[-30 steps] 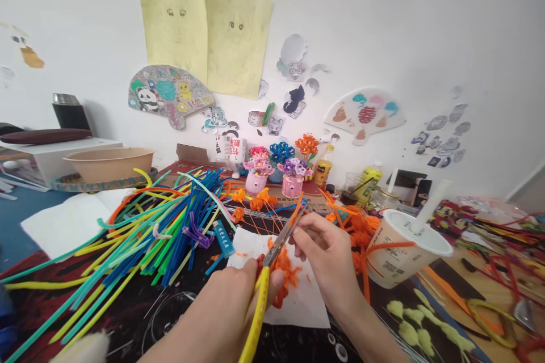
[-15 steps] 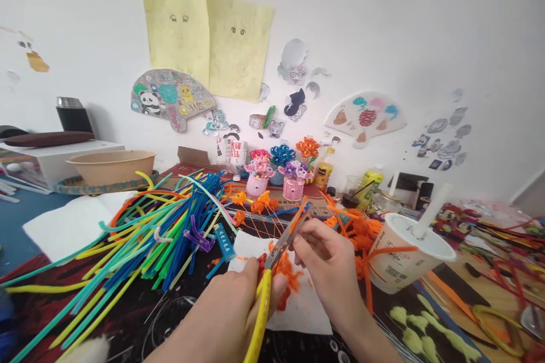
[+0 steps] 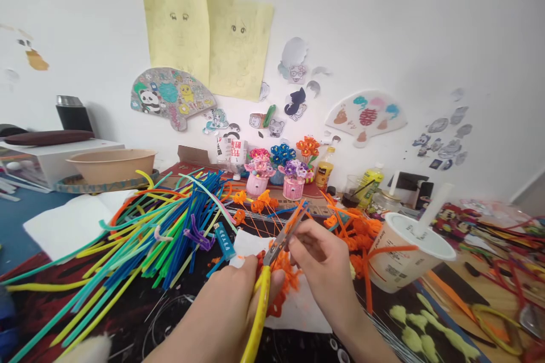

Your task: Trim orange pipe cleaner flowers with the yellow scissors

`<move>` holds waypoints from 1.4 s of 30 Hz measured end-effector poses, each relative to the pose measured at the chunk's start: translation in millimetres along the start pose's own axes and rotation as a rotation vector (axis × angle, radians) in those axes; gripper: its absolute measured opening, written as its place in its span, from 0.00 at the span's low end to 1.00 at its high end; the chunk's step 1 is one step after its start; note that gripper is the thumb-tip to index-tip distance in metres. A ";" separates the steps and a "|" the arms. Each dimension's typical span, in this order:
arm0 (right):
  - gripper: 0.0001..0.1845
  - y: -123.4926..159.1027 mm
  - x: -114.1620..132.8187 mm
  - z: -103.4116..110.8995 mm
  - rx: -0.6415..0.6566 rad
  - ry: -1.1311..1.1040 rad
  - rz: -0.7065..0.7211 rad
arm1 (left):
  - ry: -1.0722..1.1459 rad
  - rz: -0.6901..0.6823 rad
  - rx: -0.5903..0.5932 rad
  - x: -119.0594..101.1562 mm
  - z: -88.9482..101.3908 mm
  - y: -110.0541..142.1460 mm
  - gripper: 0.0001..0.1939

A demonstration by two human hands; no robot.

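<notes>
My left hand (image 3: pixel 234 295) is closed around the scissors (image 3: pixel 260 306), which have yellow handles and metal blades pointing up and away. Between the blades, near their tips, shows an orange pipe cleaner (image 3: pixel 294 216). The fingers of my right hand (image 3: pixel 321 264) pinch beside the blades, at the orange pipe cleaner; the exact grip is partly hidden. Below them, orange fuzzy clippings (image 3: pixel 289 278) lie on a white sheet of paper (image 3: pixel 298 312). Some red-orange pieces sit close to my left fingers, partly covered by the hand.
Coloured pipe cleaners (image 3: pixel 170 238) are heaped at left. Orange pipe-cleaner flowers (image 3: pixel 353 232) and a lidded drink cup (image 3: pixel 400 272) with a straw stand to the right. Small flower pots (image 3: pixel 256 184) and a bottle (image 3: pixel 324 170) line the back. A blue glue stick (image 3: pixel 224 243) lies near the paper.
Both hands and the scissors have shifted very slightly left and down. The scissors and orange strip remain in the same grip.
</notes>
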State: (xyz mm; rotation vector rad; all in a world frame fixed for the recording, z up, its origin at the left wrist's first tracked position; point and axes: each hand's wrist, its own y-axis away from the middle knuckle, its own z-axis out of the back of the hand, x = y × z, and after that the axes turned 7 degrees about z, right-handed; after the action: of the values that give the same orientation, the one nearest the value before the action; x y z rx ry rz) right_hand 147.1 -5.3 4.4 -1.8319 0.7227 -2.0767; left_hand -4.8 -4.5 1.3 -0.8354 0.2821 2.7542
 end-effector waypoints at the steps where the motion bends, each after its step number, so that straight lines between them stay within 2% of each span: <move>1: 0.06 0.3 0.1 0.0 0.005 -0.001 0.003 | -0.003 0.015 -0.001 -1.1 0.8 -0.2 0.23; 7: 0.06 -5.7 0.1 3.9 -0.014 0.008 0.018 | -0.022 0.035 0.062 -6.9 7.0 0.4 0.22; 14: 0.07 -7.0 -3.9 4.1 -0.015 -0.027 0.009 | -0.052 -0.055 0.021 1.7 5.0 0.5 0.27; 21: 0.10 -1.9 -2.8 1.1 -0.040 -0.007 -0.019 | 0.029 -0.011 -0.016 -1.1 2.0 0.9 0.28; 27: 0.10 -0.7 -2.2 -0.7 -0.060 -0.006 -0.011 | 0.091 -0.036 0.056 -4.4 11.0 3.7 0.27; 36: 0.11 -1.0 -3.5 -2.3 -0.055 -0.015 -0.023 | 0.178 -0.003 -0.037 -11.5 10.9 8.3 0.25; 40: 0.11 0.2 -3.6 -3.5 -0.042 -0.001 -0.024 | 0.185 -0.045 0.064 -9.8 14.3 7.3 0.23; 42: 0.10 0.6 -2.7 -4.5 -0.034 0.000 -0.024 | 0.181 -0.045 0.049 -6.9 11.0 2.6 0.23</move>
State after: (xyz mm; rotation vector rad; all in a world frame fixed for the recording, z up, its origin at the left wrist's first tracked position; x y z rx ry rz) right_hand 143.0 -3.6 1.4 -1.8678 0.7438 -2.0916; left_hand -5.7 -5.4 14.5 -1.0671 0.3577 2.6224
